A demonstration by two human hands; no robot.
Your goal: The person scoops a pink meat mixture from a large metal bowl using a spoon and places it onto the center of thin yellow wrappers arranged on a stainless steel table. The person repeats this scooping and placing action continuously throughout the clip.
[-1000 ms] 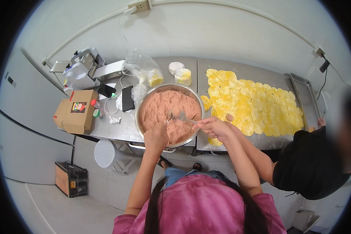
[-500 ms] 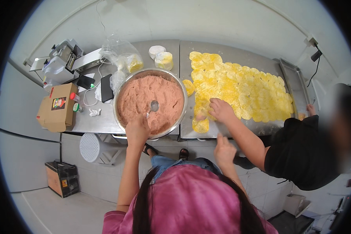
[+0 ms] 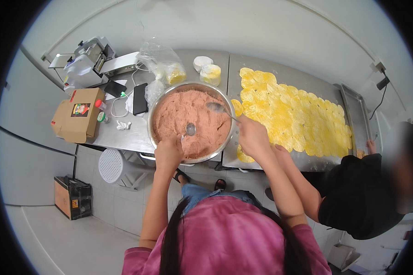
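Note:
My left hand (image 3: 169, 151) is closed on a small round-headed spoon (image 3: 191, 129) at the near inside edge of the steel bowl (image 3: 150, 118), which is heaped with pink minced filling (image 3: 179, 109). Past the bowl's right rim, my right hand (image 3: 252, 136) grips the handle of a larger metal spoon (image 3: 214, 107), its head over the filling. Right of the bowl, overlapping round yellow wrappers (image 3: 298, 114) cover much of the steel worktop (image 3: 236, 68).
A co-worker (image 3: 358, 192) in black reaches in from the right, one hand partly behind my arm. A machine (image 3: 85, 64), cardboard box (image 3: 78, 114), phone (image 3: 140, 98) and plastic bags (image 3: 158, 59) crowd the left. A tray (image 3: 358, 119) lies far right; a stool (image 3: 117, 167) stands below.
My right hand dropped low to the right, then rose to the bowl's right rim, the large spoon now over the filling. The co-worker's hand moved back behind my arm. The view has shifted slightly.

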